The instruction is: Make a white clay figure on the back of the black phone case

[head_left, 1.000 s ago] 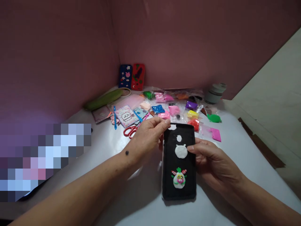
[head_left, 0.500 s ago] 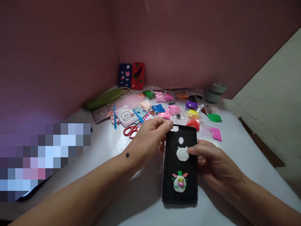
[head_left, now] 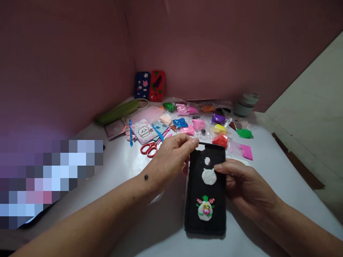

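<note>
A black phone case (head_left: pixel 194 192) is held upright between both hands, its decorated back towards me. My left hand (head_left: pixel 174 153) pinches its top left corner, thumb on the rim. My right hand (head_left: pixel 245 178) grips the right edge, and its thumb tip lies at the upper right of a flat white clay head with small ears (head_left: pixel 209 177). Lower on the case sits a finished clay figure (head_left: pixel 205 210) with a white body, red-striped horns, green bits and a pink and yellow face. The fingers behind the case are partly hidden.
Red-handled scissors (head_left: pixel 149 149), a blue modelling tool (head_left: pixel 130 134) and picture cards (head_left: pixel 144 130) lie beyond my left hand. Several bags of coloured clay (head_left: pixel 198 125) spread across the back. Two decorated cases (head_left: pixel 157 85) lean on the wall near a long green vegetable (head_left: pixel 118 112). A jar (head_left: pixel 245 105) stands back right.
The phone case has shifted very slightly down and right. My right thumb has slid up from the white head's side to its upper right edge by the ear.
</note>
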{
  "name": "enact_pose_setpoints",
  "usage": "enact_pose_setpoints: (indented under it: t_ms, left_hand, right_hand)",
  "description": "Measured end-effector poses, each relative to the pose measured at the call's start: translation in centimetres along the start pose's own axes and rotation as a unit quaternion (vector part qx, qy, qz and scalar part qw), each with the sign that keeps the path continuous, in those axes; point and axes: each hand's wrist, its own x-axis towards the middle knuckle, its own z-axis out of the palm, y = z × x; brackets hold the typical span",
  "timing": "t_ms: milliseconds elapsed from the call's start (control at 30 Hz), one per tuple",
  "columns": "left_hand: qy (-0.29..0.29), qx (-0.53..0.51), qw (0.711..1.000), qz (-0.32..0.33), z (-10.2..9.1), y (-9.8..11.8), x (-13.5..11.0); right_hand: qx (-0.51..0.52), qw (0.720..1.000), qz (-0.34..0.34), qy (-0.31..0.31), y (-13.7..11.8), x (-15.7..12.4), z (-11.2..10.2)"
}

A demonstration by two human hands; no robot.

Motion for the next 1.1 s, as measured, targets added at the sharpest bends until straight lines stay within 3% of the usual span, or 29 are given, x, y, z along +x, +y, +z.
enact_pose_setpoints:
  t_ms: [233, 433, 700, 900, 1100]
  left_hand:
    - [-0.005, 0.01, 1.0, 0.003, 0.0, -0.1, 0.0]
    - [-0.007, 0.002, 1.0, 0.005, 0.0, -0.3, 0.0]
    - [0.0, -0.022, 1.0, -0.009, -0.1, -0.5, 0.2]
    - [0.016, -0.084, 0.996, -0.019, -0.3, -0.8, 0.9]
    - [0.029, -0.086, 0.996, -0.016, -0.6, -1.0, 1.1]
  right_hand:
    - [0.018, 0.998, 0.022, -0.061, 0.0, -0.1, 0.2]
    - [0.038, 0.997, 0.03, -0.058, -0.1, -0.2, 0.4]
    - [-0.006, 0.999, 0.004, 0.046, 0.1, 0.2, -0.1]
    - [-0.024, 0.999, 0.018, -0.034, 0.1, 0.1, -0.4]
    - [-0.032, 0.998, 0.021, -0.052, 0.3, 0.2, -0.4]
